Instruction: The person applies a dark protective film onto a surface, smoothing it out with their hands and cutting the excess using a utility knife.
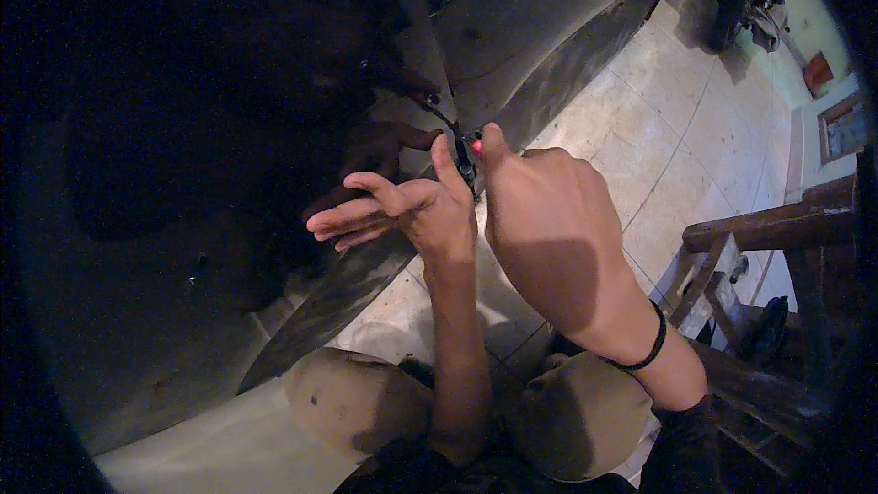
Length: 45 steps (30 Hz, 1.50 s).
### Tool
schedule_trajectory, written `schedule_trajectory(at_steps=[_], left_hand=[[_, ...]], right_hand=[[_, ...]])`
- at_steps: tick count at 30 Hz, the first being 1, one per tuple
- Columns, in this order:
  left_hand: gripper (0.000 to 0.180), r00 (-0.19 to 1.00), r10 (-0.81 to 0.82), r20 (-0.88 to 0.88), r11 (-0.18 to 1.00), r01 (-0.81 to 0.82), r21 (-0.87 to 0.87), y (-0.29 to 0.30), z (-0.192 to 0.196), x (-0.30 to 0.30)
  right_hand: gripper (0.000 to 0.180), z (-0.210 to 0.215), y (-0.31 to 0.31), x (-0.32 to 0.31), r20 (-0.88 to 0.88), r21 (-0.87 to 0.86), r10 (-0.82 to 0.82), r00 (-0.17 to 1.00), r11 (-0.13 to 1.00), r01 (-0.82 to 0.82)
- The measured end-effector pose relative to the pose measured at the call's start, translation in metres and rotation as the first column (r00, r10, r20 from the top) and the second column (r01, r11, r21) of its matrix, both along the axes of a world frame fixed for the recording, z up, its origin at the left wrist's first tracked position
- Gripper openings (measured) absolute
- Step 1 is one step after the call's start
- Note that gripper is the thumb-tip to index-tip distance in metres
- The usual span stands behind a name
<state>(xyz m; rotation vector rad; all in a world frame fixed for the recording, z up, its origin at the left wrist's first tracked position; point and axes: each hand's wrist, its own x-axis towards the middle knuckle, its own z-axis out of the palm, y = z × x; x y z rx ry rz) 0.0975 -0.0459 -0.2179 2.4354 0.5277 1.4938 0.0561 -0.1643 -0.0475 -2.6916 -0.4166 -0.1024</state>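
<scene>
My left hand [425, 206] has its fingers stretched out and spread to the left, with the raised thumb against or close to a narrow dark fitting [465, 165]. That fitting stands at the edge of a dark, glossy panel [512, 18], which mirrors my hands faintly. Just right of it, my right hand [553, 220] is closed, its back towards me and its thumb tip beside the fitting. A small bright red piece [476, 147] shows at that thumb. What else the right fingers grip is hidden behind the hand. A thin black band circles my right wrist.
Pale floor tiles [640, 128] run along the panel's lower edge. Dark wooden furniture [777, 229] stands at the right, with a dark machine-like object [732, 0] at the far right. My bent knees [576, 412] are close below my hands.
</scene>
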Motion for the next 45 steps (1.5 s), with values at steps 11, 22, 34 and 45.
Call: schedule_trajectory(at_steps=[11,22,34,45], left_hand=[[0.130,1.000,0.008,-0.026,1.000,-0.007,0.008,-0.003,0.014,-0.006],[0.130,0.993,0.053,-0.105,0.996,-0.044,0.083,0.008,0.014,-0.013],[0.143,0.991,0.056,-0.120,0.980,-0.031,0.199,0.007,0.010,-0.025],[0.131,0.988,0.118,-0.097,0.937,-0.078,0.341,0.027,-0.006,-0.051]], right_hand=[[0.021,-0.011,0.003,0.012,-0.026,0.065,-0.046,0.999,0.997,0.047],[0.015,-0.018,-0.046,-0.030,0.049,0.113,-0.071,0.996,0.991,0.065],[0.021,-0.148,-0.010,0.036,-0.285,0.882,-0.047,0.957,0.379,0.281],[0.024,-0.183,0.023,0.020,-0.241,0.970,-0.016,0.971,0.030,0.241]])
